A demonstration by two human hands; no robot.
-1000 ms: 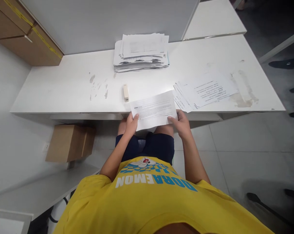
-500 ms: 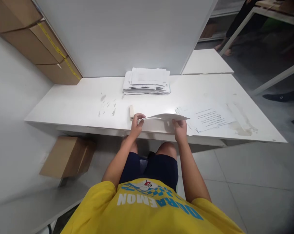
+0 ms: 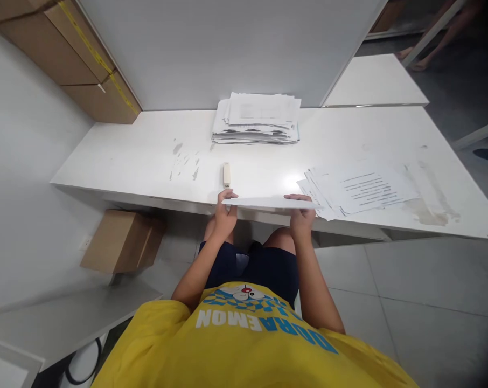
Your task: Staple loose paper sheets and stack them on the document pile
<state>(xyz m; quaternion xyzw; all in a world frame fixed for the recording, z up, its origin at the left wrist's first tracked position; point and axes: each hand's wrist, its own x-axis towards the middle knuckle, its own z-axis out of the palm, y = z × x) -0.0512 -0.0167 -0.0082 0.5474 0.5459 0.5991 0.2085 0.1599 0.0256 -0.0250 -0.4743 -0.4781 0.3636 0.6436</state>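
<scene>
Between my two hands a few sheets of white paper (image 3: 264, 202) are held nearly edge-on, just above the table's front edge. My left hand (image 3: 227, 207) pinches their left end between thumb and fingers. At the right end my right hand (image 3: 301, 211) grips them, fingers behind and thumb in front. Just beyond my left hand lies a small cream-coloured object (image 3: 227, 175) that looks like a stapler. Printed sheets (image 3: 365, 191) are fanned out on the table to the right of my right hand.
A thick stack of papers (image 3: 256, 121) sits at the back of the white table (image 3: 147, 161), against a grey panel (image 3: 228, 48). Cardboard boxes (image 3: 102, 97) are piled at the left; another box (image 3: 114, 240) is below. Another person's bare legs (image 3: 438, 43) show at upper right.
The paper was curved and raised in the middle; now it is straighter and flatter, seen nearly edge-on. Both hands still hold its ends. My view has shifted slightly.
</scene>
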